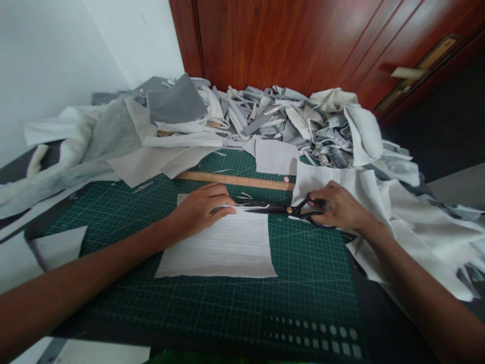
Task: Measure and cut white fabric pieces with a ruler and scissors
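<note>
Pressing your open left hand [200,212] flat on a white cloth [223,247] atop the green cutting mat [227,308], you grip black scissors [280,210] in your right hand [339,207] at the cloth's upper edge. Beyond lie a wooden ruler [235,179], heaped fabric scraps [242,116], a red-brown door [273,45] at top, and a white wall [49,65] at upper left.

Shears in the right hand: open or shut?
Slightly open: the black shears in the right hand show two blades parted in a narrow V ahead of the pivot.
</note>
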Tool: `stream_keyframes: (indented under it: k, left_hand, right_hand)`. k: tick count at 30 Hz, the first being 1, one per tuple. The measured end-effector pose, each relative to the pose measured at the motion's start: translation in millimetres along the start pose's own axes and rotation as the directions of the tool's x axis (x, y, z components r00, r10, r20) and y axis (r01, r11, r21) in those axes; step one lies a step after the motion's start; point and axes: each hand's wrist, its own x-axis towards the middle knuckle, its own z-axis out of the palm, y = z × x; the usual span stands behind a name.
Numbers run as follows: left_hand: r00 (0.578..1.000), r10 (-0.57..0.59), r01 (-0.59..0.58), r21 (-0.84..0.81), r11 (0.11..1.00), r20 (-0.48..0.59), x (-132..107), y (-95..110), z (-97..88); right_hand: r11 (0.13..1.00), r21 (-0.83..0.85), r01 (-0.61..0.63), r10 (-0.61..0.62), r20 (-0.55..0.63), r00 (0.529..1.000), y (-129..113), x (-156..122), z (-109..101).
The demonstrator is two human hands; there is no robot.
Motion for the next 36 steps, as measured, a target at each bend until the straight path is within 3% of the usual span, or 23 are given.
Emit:
stream_keyframes:
  k: [14,36]
  left_hand:
    - [0.999,0.026,-0.027,-0.005,1.000,-0.023,0.1,-0.3,0.5]
    - [1.000,-0.020,0.020,-0.032,0.999,0.016,1.6,2.7,-1.4]
  right_hand:
    - [1.000,-0.022,0.010,-0.009,0.036,0.999,2.2,-0.1,-1.1]
    - [0.993,-0.112,0.041,-0.042,0.000,0.999,5.9,-2.9,-1.2]
